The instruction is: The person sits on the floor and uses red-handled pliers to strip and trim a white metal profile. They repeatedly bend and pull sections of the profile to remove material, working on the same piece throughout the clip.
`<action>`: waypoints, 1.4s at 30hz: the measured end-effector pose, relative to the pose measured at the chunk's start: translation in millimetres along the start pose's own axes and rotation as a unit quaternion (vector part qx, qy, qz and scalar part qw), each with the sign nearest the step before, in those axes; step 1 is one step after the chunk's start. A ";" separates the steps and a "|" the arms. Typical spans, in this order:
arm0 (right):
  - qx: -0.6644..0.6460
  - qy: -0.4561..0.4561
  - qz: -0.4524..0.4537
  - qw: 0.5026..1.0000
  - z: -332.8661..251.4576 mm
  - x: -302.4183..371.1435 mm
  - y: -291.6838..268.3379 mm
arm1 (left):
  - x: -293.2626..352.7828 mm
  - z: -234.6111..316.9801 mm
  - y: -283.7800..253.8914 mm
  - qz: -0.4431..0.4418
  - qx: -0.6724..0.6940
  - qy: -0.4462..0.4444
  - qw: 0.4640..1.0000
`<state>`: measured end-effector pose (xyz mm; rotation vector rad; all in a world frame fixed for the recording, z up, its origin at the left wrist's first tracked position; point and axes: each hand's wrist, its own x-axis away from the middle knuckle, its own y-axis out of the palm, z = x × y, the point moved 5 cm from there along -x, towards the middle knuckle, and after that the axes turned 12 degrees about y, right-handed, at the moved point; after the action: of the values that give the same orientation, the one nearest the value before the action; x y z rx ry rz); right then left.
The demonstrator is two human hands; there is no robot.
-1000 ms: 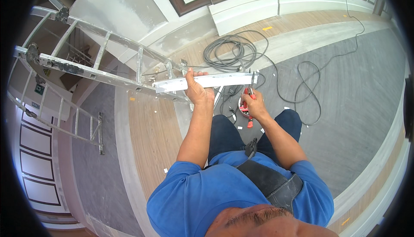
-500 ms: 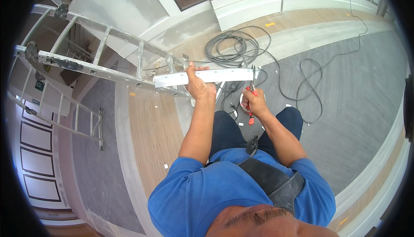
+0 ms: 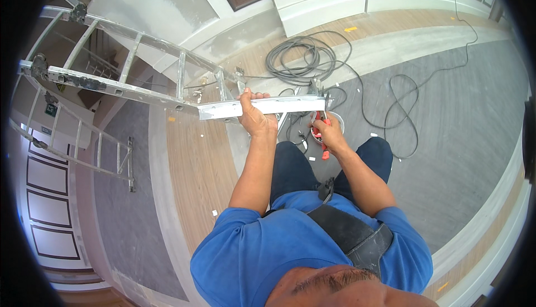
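Observation:
A long white strip (image 3: 287, 105), angled along its length and with small holes, lies crosswise in front of me. My left hand (image 3: 257, 114) is closed around it left of its middle, thumb on the near side and fingers beyond the far edge. My right hand (image 3: 329, 131) grips red-handled snips (image 3: 325, 154). Their dark jaws are at the strip's right end; whether they touch or bite into it cannot be made out. Behind my right hand is a white round rim (image 3: 342, 124), partly hidden.
An aluminium ladder (image 3: 151, 100) reaches in from the left to just beyond the strip. Coiled dark cable (image 3: 301, 55) lies ahead, trailing right across the grey floor (image 3: 446, 128). Several white offcuts (image 3: 374, 135) are scattered around. Panelled white wall (image 3: 324, 11) stands beyond.
The strip has rolled slightly, showing a ledge along its far edge, and has shifted a little toward me. The snips' jaws have dropped with its right end. Both hands keep their grips.

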<state>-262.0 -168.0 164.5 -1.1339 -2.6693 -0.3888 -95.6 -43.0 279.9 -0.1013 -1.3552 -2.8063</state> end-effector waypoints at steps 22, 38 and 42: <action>0.009 -0.038 -0.038 0.999 -14.6 20.4 1.5 | -49.0 7.0 -9.7 0.050 0.053 -0.053 0.996; 0.069 -0.025 -0.102 0.992 -36.8 37.6 4.3 | -42.1 4.6 -7.2 0.011 0.070 -0.066 0.995; 0.080 -0.009 -0.112 0.990 -36.9 41.6 6.4 | -40.3 14.7 -3.4 0.034 0.019 -0.008 0.999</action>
<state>-282.2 -147.7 212.6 -0.7976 -2.7936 -0.1961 -54.8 -29.7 283.5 -0.1671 -1.3805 -2.7287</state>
